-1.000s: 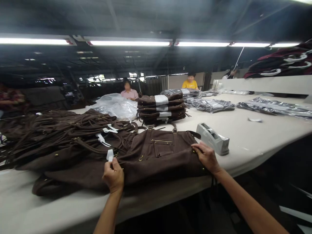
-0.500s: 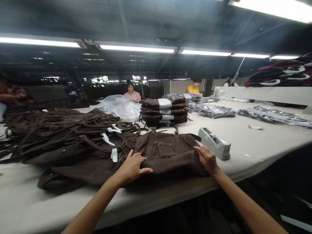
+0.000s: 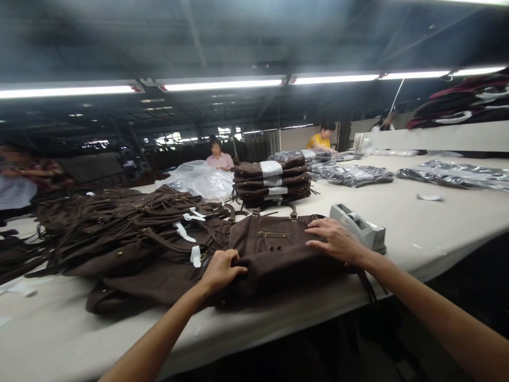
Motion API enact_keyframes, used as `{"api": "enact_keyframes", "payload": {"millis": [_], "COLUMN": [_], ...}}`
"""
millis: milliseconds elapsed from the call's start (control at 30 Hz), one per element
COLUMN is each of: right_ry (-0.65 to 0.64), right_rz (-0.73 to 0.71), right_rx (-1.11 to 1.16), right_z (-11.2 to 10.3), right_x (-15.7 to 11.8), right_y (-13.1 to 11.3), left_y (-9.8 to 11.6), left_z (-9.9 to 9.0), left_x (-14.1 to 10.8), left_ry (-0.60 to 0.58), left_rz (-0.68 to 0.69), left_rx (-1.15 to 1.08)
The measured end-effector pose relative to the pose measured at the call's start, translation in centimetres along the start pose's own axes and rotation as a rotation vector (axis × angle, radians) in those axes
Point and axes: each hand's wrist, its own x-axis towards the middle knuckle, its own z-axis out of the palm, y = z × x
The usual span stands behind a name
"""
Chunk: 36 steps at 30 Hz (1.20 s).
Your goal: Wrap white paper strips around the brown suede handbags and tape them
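A dark brown bag (image 3: pixel 278 265) with buckled handles and a small zip pocket lies flat near the table's front edge, its near part folded up over the front. My left hand (image 3: pixel 221 269) grips the fold at the bag's left side, thumb and fingers closed on the fabric. On the right part of the bag rests my right hand (image 3: pixel 332 240), its fingers spread apart over the surface. Dark straps hang from the bag's right end over the table edge. A grey tape dispenser (image 3: pixel 360 228) stands just behind my right hand.
Loose brown bags (image 3: pixel 131 228) with white tags are heaped on the left of the table (image 3: pixel 433 228). Behind the bag stands a stack of folded bags (image 3: pixel 272 180) with white bands. Plastic-wrapped packs (image 3: pixel 353 174) and clear plastic (image 3: pixel 199 179) lie farther back. Several people are beyond.
My left hand has closed on the fold. My right hand has let go of the bag's right edge and opened over its top. The view has shifted slightly.
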Motion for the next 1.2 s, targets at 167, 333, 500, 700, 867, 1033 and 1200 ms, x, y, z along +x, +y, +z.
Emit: {"api": "enact_keyframes", "payload": {"millis": [167, 333, 500, 700, 867, 1033, 1200], "right_ry": [-0.561, -0.588, -0.44, -0.103, 0.123, 0.076, -0.083], "right_rz": [0.132, 0.131, -0.077, -0.276, -0.438, -0.224, -0.239], "right_rx": [0.33, 0.201, -0.048, -0.203, -0.202, -0.113, -0.189], "right_z": [0.3, 0.6, 1.3, 4.3, 7.2, 4.2, -0.4], "right_x": [2.4, 1.7, -0.4, -3.0, -7.1, -9.1, -8.6], "right_y": [-0.5, -1.1, -2.6, -1.4, -0.7, -0.5, 1.0], "left_y": [0.5, 1.2, 2.4, 2.5, -0.4, -1.7, -2.3], "left_z": [-0.3, -0.3, -0.9, -0.5, 4.1, 5.8, 5.3], "left_x": [-0.2, -0.4, 0.5, 0.6, -2.1, -3.1, -2.8], "left_ry": [-0.023, -0.042, -0.093, 0.152, 0.402, 0.474, 0.534], "left_rz": [0.005, 0.011, 0.051, 0.47, 0.819, 0.803, 0.875], "left_rx": [0.032, 0.078, 0.127, 0.503, 0.548, 0.517, 0.525]}}
